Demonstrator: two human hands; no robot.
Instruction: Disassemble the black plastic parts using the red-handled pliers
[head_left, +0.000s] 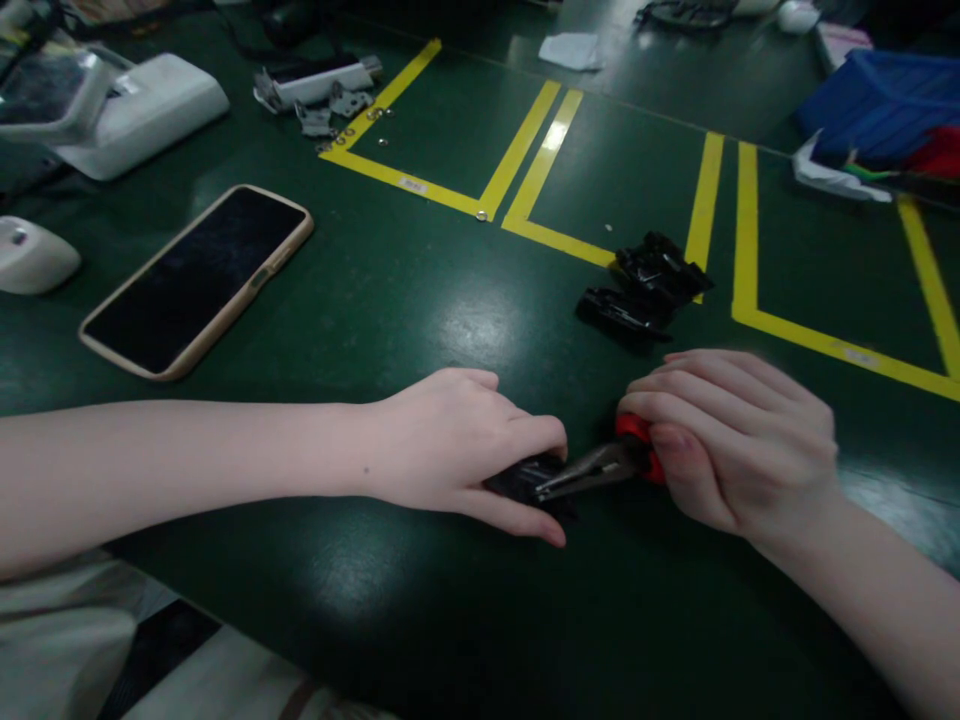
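Note:
My left hand point(480, 445) is closed round a small black plastic part point(525, 478), holding it low over the green table point(420, 600). My right hand point(739, 440) grips red-handled needle-nose pliers point(600, 468). Their metal jaws reach left to the black part, with the tips at its surface; I cannot tell whether they pinch anything there. Just beyond my hands lie more black plastic parts point(649, 285), close together at a yellow tape line.
A phone in a tan case point(199, 280) lies at left, near a white mouse-like object point(34, 255) and a white device point(142, 110). Metal pieces point(330, 105) and small rings lie by the yellow tape point(442, 190). A blue bin point(885, 100) stands far right.

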